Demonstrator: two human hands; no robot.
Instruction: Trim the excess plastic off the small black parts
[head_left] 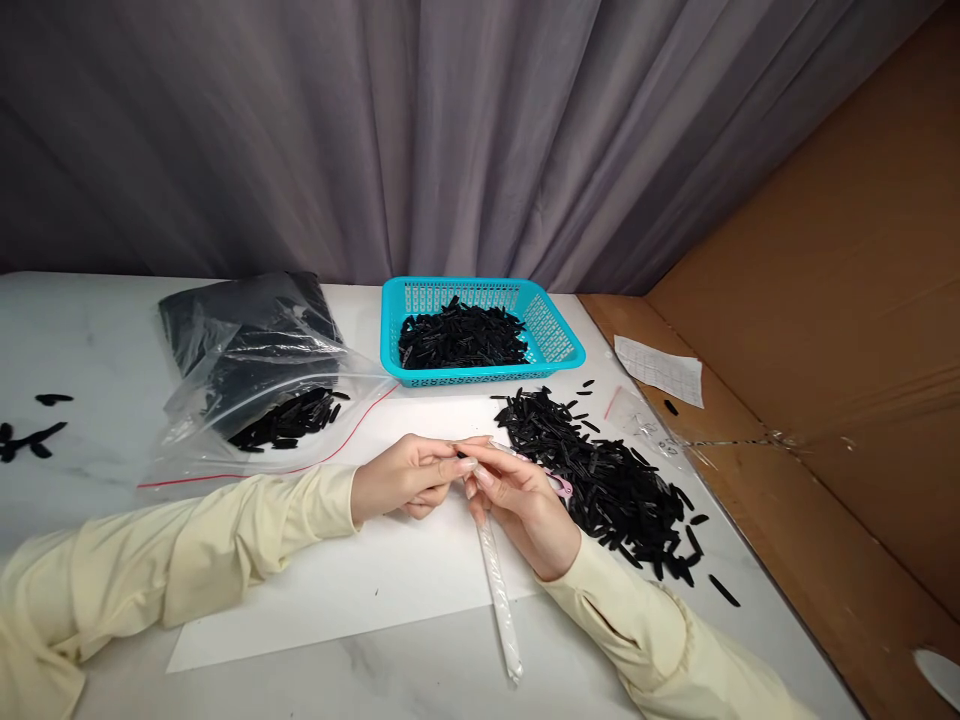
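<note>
The left hand (420, 478) and the right hand (529, 500) were together above a white sheet (315, 590), near the middle of the bench (360, 680), their fingertips pinched on a small black piece (462, 455) that they mostly hid. A white wrapped stick (499, 600) ran from beneath the right hand toward the bench's near edge; whether the fingers gripped it, I could not tell. A pink object (561, 486), partly covered, lay just beside that hand, against a loose pile of black strips (600, 470) spreading toward the bench's right edge. Near the far edge stood a turquoise basket (487, 375) holding more strips; left of it lay a clear plastic bag (255, 345), with strips at its mouth
</note>
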